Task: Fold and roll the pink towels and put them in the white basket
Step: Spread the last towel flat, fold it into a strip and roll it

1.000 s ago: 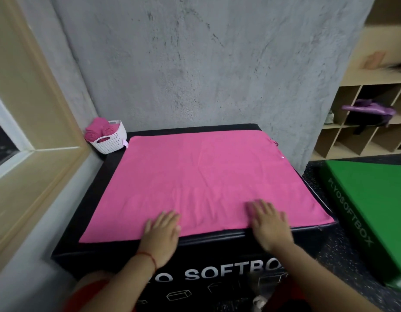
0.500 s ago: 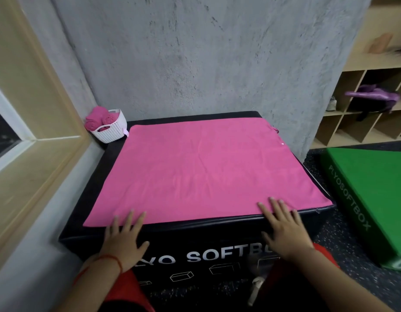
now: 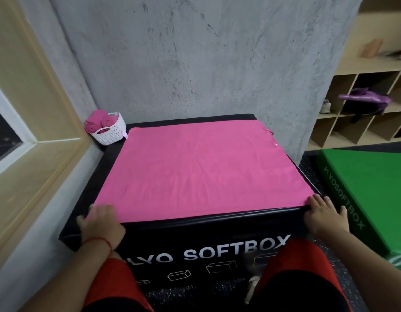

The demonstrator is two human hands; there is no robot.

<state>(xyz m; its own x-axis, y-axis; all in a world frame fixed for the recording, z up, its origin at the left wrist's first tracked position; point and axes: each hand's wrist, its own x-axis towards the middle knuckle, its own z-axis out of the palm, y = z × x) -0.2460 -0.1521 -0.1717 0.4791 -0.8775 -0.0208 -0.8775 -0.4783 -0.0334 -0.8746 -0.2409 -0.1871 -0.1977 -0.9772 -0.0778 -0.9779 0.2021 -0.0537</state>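
Observation:
A pink towel [image 3: 201,174] lies spread flat over the top of a black soft box [image 3: 208,235]. My left hand [image 3: 101,221] rests on the towel's near left corner, blurred, with its fingers spread. At the near right corner, my right hand [image 3: 324,213] lies with its fingertips on the towel and its thumb out on the box edge. A white basket [image 3: 112,134] stands at the box's far left corner, holding rolled pink towels [image 3: 98,123].
A grey concrete wall rises behind the box, and a wooden window frame [image 3: 44,122] runs along the left. To the right, a green soft box [image 3: 366,194] lies on the floor, with wooden cubby shelves [image 3: 361,113] behind it. My knees in red shorts are against the box front.
Both hands slid apart along the towel's near edge, from the middle out to the two near corners. The towel stays flat.

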